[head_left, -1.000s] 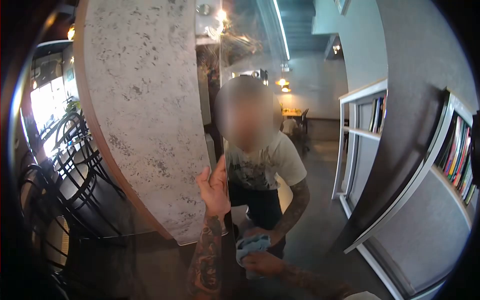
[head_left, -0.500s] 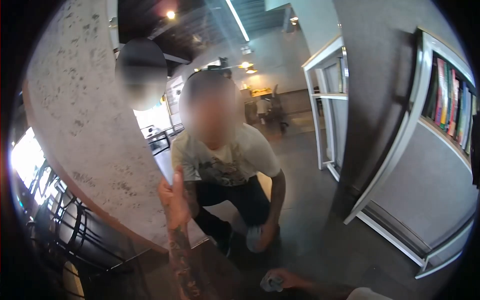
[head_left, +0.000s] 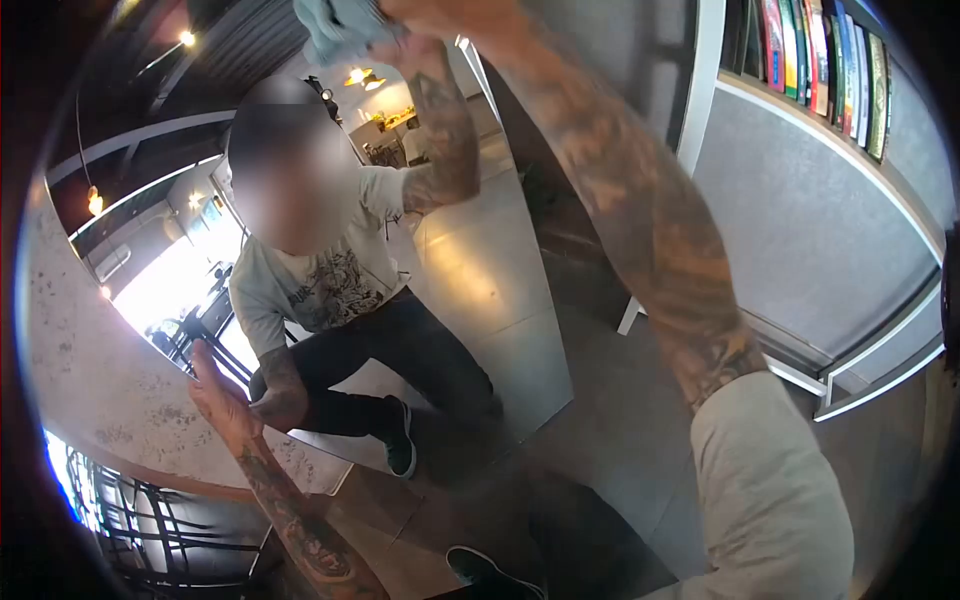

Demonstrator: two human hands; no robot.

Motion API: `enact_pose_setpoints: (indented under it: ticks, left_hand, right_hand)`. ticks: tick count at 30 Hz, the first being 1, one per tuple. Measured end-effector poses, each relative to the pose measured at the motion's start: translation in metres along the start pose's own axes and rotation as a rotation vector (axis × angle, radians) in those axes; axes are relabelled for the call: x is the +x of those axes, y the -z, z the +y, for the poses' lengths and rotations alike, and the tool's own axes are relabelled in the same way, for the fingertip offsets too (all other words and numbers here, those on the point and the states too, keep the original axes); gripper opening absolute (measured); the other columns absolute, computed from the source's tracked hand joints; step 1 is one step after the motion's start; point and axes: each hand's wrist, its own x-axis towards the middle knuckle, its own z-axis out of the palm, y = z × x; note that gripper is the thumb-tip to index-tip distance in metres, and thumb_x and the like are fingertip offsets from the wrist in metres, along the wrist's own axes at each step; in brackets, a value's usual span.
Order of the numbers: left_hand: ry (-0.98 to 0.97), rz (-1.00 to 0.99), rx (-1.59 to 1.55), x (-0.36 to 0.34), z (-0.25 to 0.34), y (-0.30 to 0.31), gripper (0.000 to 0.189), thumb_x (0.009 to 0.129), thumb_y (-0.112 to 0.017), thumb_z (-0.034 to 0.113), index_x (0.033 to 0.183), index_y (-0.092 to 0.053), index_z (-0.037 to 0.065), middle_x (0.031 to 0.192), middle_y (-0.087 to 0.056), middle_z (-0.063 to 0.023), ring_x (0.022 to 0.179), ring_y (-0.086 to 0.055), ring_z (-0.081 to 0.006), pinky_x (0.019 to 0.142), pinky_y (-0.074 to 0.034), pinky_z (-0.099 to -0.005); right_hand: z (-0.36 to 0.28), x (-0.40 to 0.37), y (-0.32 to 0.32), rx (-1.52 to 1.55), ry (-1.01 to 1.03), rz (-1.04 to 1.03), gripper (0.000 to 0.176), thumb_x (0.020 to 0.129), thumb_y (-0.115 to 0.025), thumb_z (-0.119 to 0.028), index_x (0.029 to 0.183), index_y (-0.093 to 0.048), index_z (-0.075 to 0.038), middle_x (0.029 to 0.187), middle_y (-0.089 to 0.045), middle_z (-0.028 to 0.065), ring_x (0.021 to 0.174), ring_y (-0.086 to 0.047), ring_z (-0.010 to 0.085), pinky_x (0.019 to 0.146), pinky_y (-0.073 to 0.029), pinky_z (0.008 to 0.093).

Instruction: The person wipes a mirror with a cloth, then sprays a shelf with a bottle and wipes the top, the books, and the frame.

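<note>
A large frameless mirror [head_left: 500, 345] stands tilted, reflecting a crouching person in a light T-shirt and dark trousers. My left hand [head_left: 228, 408] is at its left edge, thumb pointing up and fingers wrapped round the edge, partly hidden. At the top of the view my right hand [head_left: 405, 15] holds a crumpled blue-grey cloth [head_left: 338, 28] against the upper part of the mirror. My tattooed right forearm reaches up across the view from a light sleeve.
On the right stands a white-framed shelf [head_left: 705, 90] with a row of books [head_left: 825, 65]. A rough pale wall [head_left: 110, 400] curves along the left, with dark metal chairs [head_left: 180, 530] below it. A dark shoe [head_left: 490, 575] is on the floor.
My right hand has risen from low near the floor to the top of the view with the cloth. The view has shifted, and my left hand now appears further left and lower.
</note>
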Motion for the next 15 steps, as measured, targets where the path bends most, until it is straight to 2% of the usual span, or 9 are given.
enact_pose_setpoints:
  ticks: [1, 3, 4, 5, 6, 7, 10, 13, 15]
  left_hand:
    - [0.007, 0.001, 0.011, 0.000, -0.002, 0.003, 0.044, 0.104, -0.061, 0.026, 0.128, -0.055, -0.011, 0.121, -0.064, -0.0141, 0.113, -0.059, -0.0149, 0.099, -0.046, -0.0283]
    - [-0.047, 0.015, -0.075, -0.001, -0.007, 0.007, 0.051, 0.105, -0.058, 0.028, 0.134, -0.051, -0.014, 0.134, -0.059, -0.0198, 0.127, -0.054, -0.0184, 0.112, -0.038, -0.0302]
    - [-0.071, -0.035, -0.051, 0.005, -0.010, 0.016, 0.054, 0.106, -0.055, 0.029, 0.137, -0.048, -0.015, 0.145, -0.050, -0.0234, 0.138, -0.046, -0.0214, 0.120, -0.030, -0.0336]
    - [-0.053, -0.054, -0.067, 0.013, -0.017, 0.029, 0.058, 0.107, -0.055, 0.028, 0.142, -0.041, -0.016, 0.146, -0.049, -0.0235, 0.140, -0.044, -0.0249, 0.121, -0.029, -0.0359]
    - [-0.079, -0.062, -0.044, 0.015, -0.018, 0.031, 0.050, 0.108, -0.050, 0.028, 0.139, -0.047, -0.012, 0.142, -0.054, -0.0201, 0.136, -0.048, -0.0219, 0.120, -0.031, -0.0345]
    - [-0.108, -0.073, -0.024, 0.018, -0.016, 0.030, 0.045, 0.110, -0.046, 0.027, 0.136, -0.054, -0.009, 0.138, -0.059, -0.0167, 0.132, -0.052, -0.0189, 0.119, -0.033, -0.0332]
    - [-0.118, -0.115, -0.041, -0.004, 0.014, -0.006, 0.046, 0.110, -0.045, 0.026, 0.137, -0.053, -0.010, 0.139, -0.058, -0.0167, 0.133, -0.051, -0.0189, 0.120, -0.032, -0.0321]
    - [-0.225, -0.224, 0.032, 0.002, 0.015, 0.000, 0.046, 0.110, -0.044, 0.025, 0.138, -0.051, -0.011, 0.141, -0.057, -0.0177, 0.133, -0.052, -0.0185, 0.121, -0.032, -0.0318]
    - [-0.247, -0.270, 0.009, 0.001, 0.019, -0.006, 0.046, 0.110, -0.045, 0.026, 0.137, -0.051, -0.011, 0.140, -0.058, -0.0183, 0.132, -0.053, -0.0186, 0.120, -0.033, -0.0314]
  right_hand:
    - [-0.013, -0.025, -0.009, -0.006, 0.030, 0.104, 0.013, 0.076, -0.069, -0.004, 0.088, -0.067, -0.002, 0.089, -0.067, 0.0139, 0.080, -0.064, 0.0264, 0.072, -0.051, 0.0371]
    - [-0.046, -0.106, -0.008, -0.186, 0.008, 0.008, 0.031, 0.072, -0.081, -0.022, 0.097, -0.066, -0.012, 0.110, -0.067, 0.0064, 0.100, -0.064, 0.0289, 0.089, -0.047, 0.0431]
    - [-0.076, -0.144, -0.006, -0.012, -0.134, -0.037, 0.029, 0.071, -0.081, -0.021, 0.096, -0.066, -0.015, 0.110, -0.067, 0.0069, 0.102, -0.063, 0.0311, 0.092, -0.045, 0.0460]
    - [-0.109, -0.181, -0.002, 0.079, -0.251, -0.141, 0.027, 0.072, -0.079, -0.022, 0.094, -0.064, -0.016, 0.109, -0.067, 0.0073, 0.104, -0.062, 0.0323, 0.094, -0.042, 0.0482]
    - [-0.142, -0.217, 0.002, 0.156, -0.375, -0.237, 0.025, 0.073, -0.078, -0.024, 0.092, -0.063, -0.018, 0.108, -0.067, 0.0076, 0.105, -0.061, 0.0336, 0.096, -0.040, 0.0505]
    - [-0.180, -0.253, -0.003, 0.066, -0.432, -0.215, 0.026, 0.071, -0.077, -0.028, 0.090, -0.062, -0.017, 0.105, -0.065, 0.0074, 0.104, -0.060, 0.0324, 0.097, -0.039, 0.0480]
    - [-0.283, -0.361, -0.003, 0.223, -0.770, -0.215, 0.028, 0.074, -0.075, -0.033, 0.084, -0.062, -0.011, 0.100, -0.062, 0.0096, 0.095, -0.057, 0.0312, 0.085, -0.036, 0.0445]
    - [-0.392, -0.468, -0.017, 0.209, -1.137, -0.270, 0.023, 0.075, -0.078, -0.022, 0.087, -0.063, -0.010, 0.097, -0.062, 0.0111, 0.093, -0.056, 0.0332, 0.086, -0.038, 0.0442]
    - [-0.452, -0.550, -0.026, 0.195, -1.240, -0.375, 0.021, 0.074, -0.078, -0.018, 0.087, -0.064, -0.009, 0.097, -0.064, 0.0119, 0.093, -0.057, 0.0323, 0.086, -0.040, 0.0435]
